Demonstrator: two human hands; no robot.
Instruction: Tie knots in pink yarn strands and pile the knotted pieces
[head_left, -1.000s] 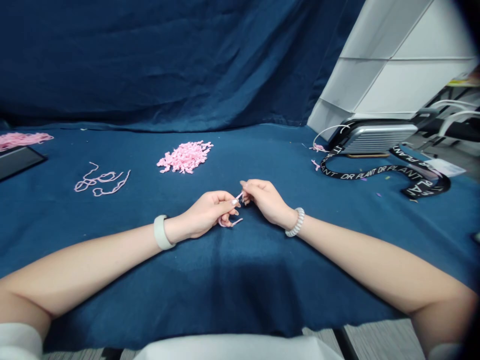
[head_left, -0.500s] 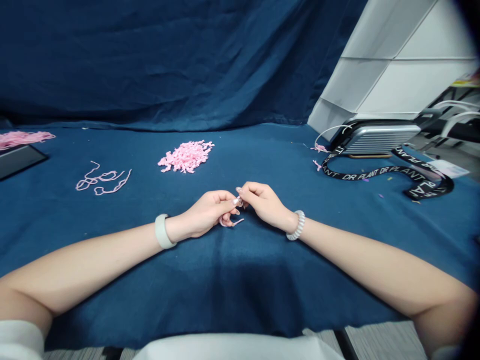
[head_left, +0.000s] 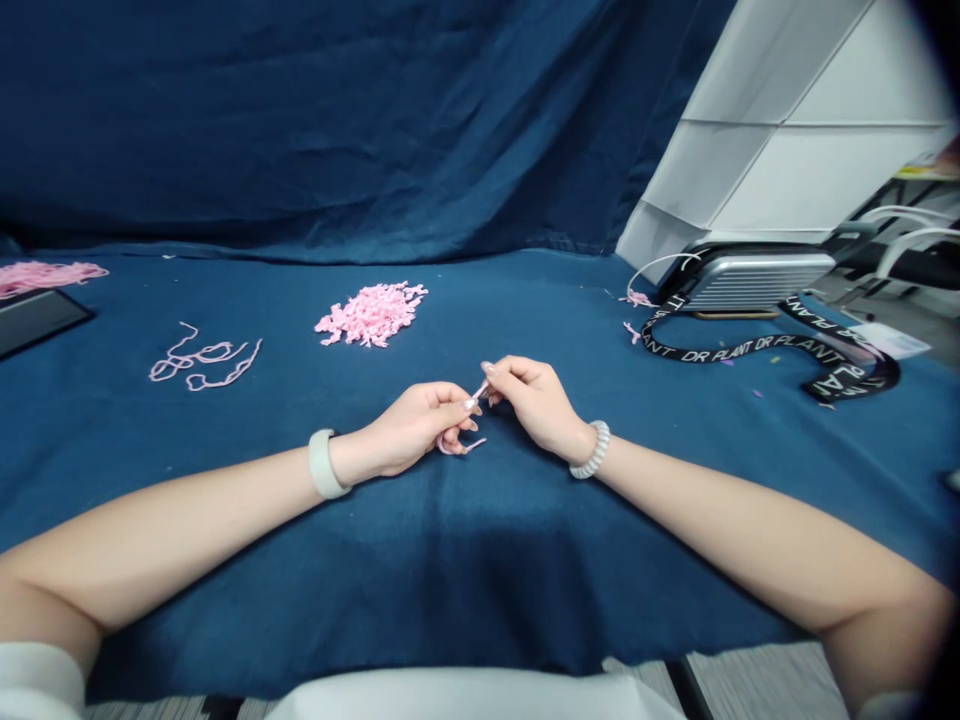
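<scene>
**Short pink strand (head_left: 480, 390) pinched in both hands over blue cloth (head_left: 315, 580)**

In left hand (head_left: 416, 428), pinches the strand between thumb and finger, remaining fingers curled in below. Shows a loose pink tail (head_left: 476, 444) looping out from under those fingers, end pointing right; cannot tell whether continuous with the stretch between the hands. In right hand (head_left: 536, 402), pinches the upper end of the strand with thumb and fingertips, other fingers bent inward and partly hidden. Locates the strand in the narrow gap between the hands, slanting up to the right. Too small to tell whether knotted. Wears a pale green band (head_left: 323, 465) on left wrist, a coiled bracelet (head_left: 597, 452) on right wrist.

On the cloth beyond the hands: a heap of short pink pieces (head_left: 371, 315), well apart from the fingers. Left of the heap and slightly nearer: loose pink yarn (head_left: 204, 357), lying in open curls. At the left edge of view: a pink yarn bundle (head_left: 45, 278), with a dark flat object (head_left: 41, 322) just in front, cut off by the frame. To the right: a black lanyard (head_left: 742, 348) with white "DR PLANT" lettering, winding in front of a silver ridged case (head_left: 761, 280). At the back: a blue hanging cloth (head_left: 337, 130), with a pale panel (head_left: 817, 175) beside on the right.
</scene>
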